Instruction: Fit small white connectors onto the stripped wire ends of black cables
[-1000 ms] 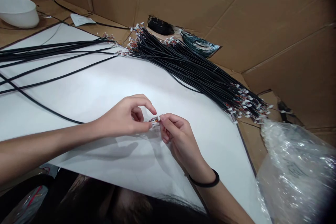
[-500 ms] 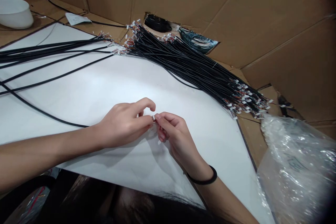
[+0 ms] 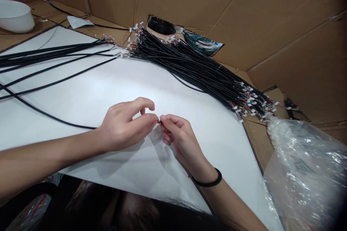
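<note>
While the big bundle of black cables (image 3: 187,65) lies across the far side of the counter (image 3: 225,151), the tiny white wire connector (image 3: 159,119) is up in the air on the near side of that bundle, between both hands. The right hand (image 3: 177,131) has a narrow grip, thumb and index pinched on the connector, probably because fingertips are all that fit on something that small. The left hand (image 3: 126,126) has its thumb right up against the connector's other side, index finger arched clear, maybe to keep the view free; can't tell what's tucked under that thumb. One black cable (image 3: 59,118) runs in behind the left wrist, no idea where it ends. More loose black cables (image 3: 67,50) sit left of the bundle, roughly lined up, I guess so they don't tangle.
</note>
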Action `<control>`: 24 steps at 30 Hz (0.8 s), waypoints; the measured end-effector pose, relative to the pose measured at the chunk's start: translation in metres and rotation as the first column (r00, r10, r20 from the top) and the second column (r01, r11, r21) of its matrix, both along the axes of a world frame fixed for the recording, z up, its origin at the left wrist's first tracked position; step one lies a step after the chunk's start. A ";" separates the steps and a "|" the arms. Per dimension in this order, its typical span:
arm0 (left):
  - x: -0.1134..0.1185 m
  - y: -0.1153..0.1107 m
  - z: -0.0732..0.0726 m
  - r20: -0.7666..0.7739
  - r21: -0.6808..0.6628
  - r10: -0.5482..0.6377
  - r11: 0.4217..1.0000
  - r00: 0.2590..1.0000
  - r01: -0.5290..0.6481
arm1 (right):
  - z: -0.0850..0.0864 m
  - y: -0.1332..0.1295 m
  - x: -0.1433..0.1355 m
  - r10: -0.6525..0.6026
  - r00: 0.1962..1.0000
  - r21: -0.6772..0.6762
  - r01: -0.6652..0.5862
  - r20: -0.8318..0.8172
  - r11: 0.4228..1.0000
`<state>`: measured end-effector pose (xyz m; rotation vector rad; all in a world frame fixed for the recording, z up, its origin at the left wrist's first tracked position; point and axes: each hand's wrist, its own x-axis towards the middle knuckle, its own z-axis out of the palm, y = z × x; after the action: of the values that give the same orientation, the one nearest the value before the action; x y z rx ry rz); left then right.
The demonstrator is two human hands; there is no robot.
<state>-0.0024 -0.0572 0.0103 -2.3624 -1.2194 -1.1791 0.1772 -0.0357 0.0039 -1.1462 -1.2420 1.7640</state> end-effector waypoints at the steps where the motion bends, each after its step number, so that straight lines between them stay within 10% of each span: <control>1: 0.000 0.000 -0.001 0.010 0.015 -0.001 1.000 1.000 0.001 | 0.000 0.000 0.000 -0.002 1.000 0.001 0.002 0.002 1.000; 9: 0.000 0.002 -0.001 0.218 -0.162 -0.030 0.985 0.975 0.066 | -0.004 0.001 0.001 -0.001 1.000 0.017 0.001 -0.004 1.000; 16: 0.003 0.004 0.012 0.475 -0.477 -0.016 0.835 0.880 0.273 | -0.002 0.001 0.000 -0.014 1.000 -0.006 0.014 -0.002 1.000; 24: 0.001 0.013 0.014 0.701 -0.710 0.266 0.351 0.661 0.611 | 0.000 0.001 0.000 0.000 0.997 -0.045 -0.003 -0.076 0.999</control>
<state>-0.0011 -0.0439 0.0245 -2.8814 -2.5400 -2.0893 0.1775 -0.0344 0.0037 -1.0935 -1.1638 1.8283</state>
